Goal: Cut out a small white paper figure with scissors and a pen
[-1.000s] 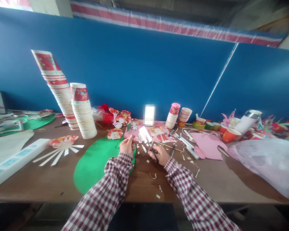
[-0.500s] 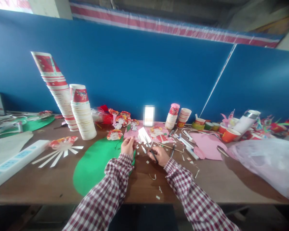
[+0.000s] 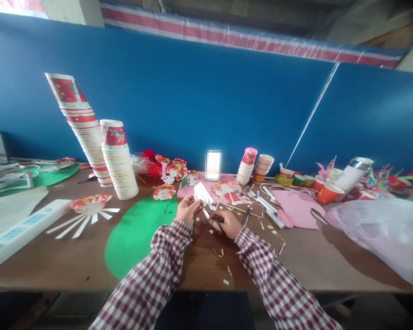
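My left hand (image 3: pixel 188 209) pinches a piece of white paper (image 3: pixel 202 193) between thumb and fingers. The fingers of my right hand (image 3: pixel 226 222) are wrapped round a pair of dark-handled scissors (image 3: pixel 219 223), whose blades point up and left to the lower edge of the paper. Small white scraps (image 3: pixel 206 214) lie on the table below and around the hands. Left of my left hand lies a green sheet (image 3: pixel 134 238). Behind the paper is a pink sheet (image 3: pixel 182 193) with paper cut-outs on it.
Two tall stacks of paper cups (image 3: pixel 119 172) stand at the left, near a flower with white strips (image 3: pixel 84 217) and a white power strip (image 3: pixel 24 233). Shorter cup stacks (image 3: pixel 248 167) are at the back. Pink paper (image 3: pixel 298 208) and a plastic bag (image 3: pixel 382 233) lie right.
The white paper has tilted and shifted slightly left. My left hand has moved a little right, closer to the scissors, which stay nearly in place.
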`<state>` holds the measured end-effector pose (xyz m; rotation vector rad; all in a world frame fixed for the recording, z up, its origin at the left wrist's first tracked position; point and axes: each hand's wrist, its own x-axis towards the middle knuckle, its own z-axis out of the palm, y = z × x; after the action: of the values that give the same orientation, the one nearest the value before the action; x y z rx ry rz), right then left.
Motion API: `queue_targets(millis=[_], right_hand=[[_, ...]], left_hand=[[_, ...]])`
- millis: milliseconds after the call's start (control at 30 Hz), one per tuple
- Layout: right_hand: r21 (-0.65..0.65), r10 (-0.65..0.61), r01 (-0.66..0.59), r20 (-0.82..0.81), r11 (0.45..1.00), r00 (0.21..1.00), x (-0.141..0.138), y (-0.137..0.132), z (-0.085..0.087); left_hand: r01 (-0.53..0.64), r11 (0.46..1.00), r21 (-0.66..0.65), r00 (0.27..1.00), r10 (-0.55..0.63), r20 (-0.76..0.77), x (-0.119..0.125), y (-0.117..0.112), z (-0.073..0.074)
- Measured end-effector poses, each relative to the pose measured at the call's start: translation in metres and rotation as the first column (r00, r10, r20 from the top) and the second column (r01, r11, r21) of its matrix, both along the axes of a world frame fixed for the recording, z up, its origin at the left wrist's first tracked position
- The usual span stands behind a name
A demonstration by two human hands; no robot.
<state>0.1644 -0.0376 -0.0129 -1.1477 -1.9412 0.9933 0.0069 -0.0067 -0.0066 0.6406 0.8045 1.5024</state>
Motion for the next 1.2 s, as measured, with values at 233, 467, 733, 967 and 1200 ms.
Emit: queue_targets(millis=[233, 467, 733, 967, 1200], right_hand=[[0.094, -0.032, 0.021, 0.119, 0.995, 0.992, 0.003, 0.002, -0.003], [0.263, -0.245, 0.172, 0.274, 0.949, 0.930, 0.009, 0.003, -0.002], [0.386, -0.459, 0.325, 0.331, 0.863, 0.825, 0.010, 0.006, -0.003], [0.392, -0.563, 0.431, 0.335, 0.813, 0.755, 0.011, 0.005, 0.000], [0.272, -0.475, 0.401, 0.318, 0.875, 0.821, 0.013, 0.007, -0.001]], left_hand=[[-0.161, 0.987, 0.007, 0.981, 0.159, 0.108, -0.017, 0.008, 0.005], [-0.201, 0.979, -0.005, 0.966, 0.200, 0.164, -0.023, 0.011, 0.005], [-0.212, 0.977, -0.031, 0.960, 0.214, 0.181, -0.023, 0.009, 0.008], [-0.222, 0.974, -0.046, 0.957, 0.226, 0.183, -0.021, 0.008, 0.009], [-0.223, 0.974, -0.036, 0.955, 0.225, 0.195, -0.021, 0.009, 0.007]])
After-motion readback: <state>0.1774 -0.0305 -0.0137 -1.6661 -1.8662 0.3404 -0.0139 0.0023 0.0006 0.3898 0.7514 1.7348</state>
